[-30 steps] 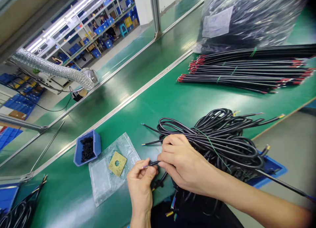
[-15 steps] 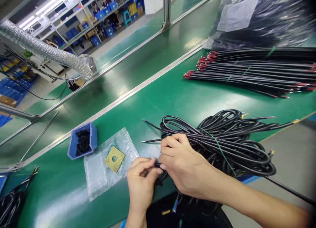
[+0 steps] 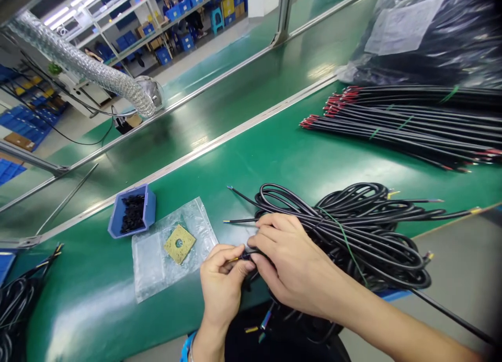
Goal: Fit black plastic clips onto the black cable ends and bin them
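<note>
Near the front edge of the green table, my left hand (image 3: 223,278) pinches a small black piece with thin orange-brown wires at its fingertips. My right hand (image 3: 282,257) is closed on the black cable just beside it, the two sets of fingertips almost touching. Fingers partly hide the held part. Coiled black cables (image 3: 376,236) tied with a green string lie right behind and beside my right hand. To the left, a yellow square pad with a hole (image 3: 179,244) rests on a clear plastic bag (image 3: 147,270). A blue bin (image 3: 149,207) holds small black parts (image 3: 133,213).
Straight black cables with red ends (image 3: 392,116) lie at the back right, before a large plastic-wrapped bundle (image 3: 463,37). More cables (image 3: 19,304) are at the far left. A silver duct (image 3: 98,69) hangs at upper left. People sit by distant shelves.
The view has shifted slightly. Between my fingertips, thin orange-brown wires now show beside the black piece. Both hands remain close together, and my right fingers have moved a little.
</note>
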Motion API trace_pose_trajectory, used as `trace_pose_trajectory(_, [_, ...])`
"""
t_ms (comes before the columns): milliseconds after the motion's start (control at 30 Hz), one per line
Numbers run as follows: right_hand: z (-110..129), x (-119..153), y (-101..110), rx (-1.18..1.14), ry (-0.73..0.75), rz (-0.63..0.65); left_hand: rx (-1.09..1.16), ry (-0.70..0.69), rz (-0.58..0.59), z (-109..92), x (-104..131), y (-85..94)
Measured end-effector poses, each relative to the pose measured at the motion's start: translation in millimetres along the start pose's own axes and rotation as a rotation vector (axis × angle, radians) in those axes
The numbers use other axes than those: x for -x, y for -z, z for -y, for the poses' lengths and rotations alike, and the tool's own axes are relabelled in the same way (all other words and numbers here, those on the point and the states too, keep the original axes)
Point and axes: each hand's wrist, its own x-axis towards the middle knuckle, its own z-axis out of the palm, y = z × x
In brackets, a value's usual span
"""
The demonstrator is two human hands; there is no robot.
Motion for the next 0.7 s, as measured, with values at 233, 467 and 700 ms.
trace_pose_trajectory(233, [-6.2, 2.9, -6.3, -0.033, 0.024, 0.073, -0.051, -0.013, 0.051, 1.1, -0.7, -2.1])
trace_pose_trajectory(467, [-1.6, 0.7, -0.8, -0.012, 0.006, 0.064, 0.102, 0.161, 0.100, 1.7, 4.2, 3.4])
trace_pose_trajectory(700, [1.9, -0.6, 3.5, -0.027, -0.008, 0.108, 0.199, 0.217, 0.054, 4.6, 11.0, 9.8])
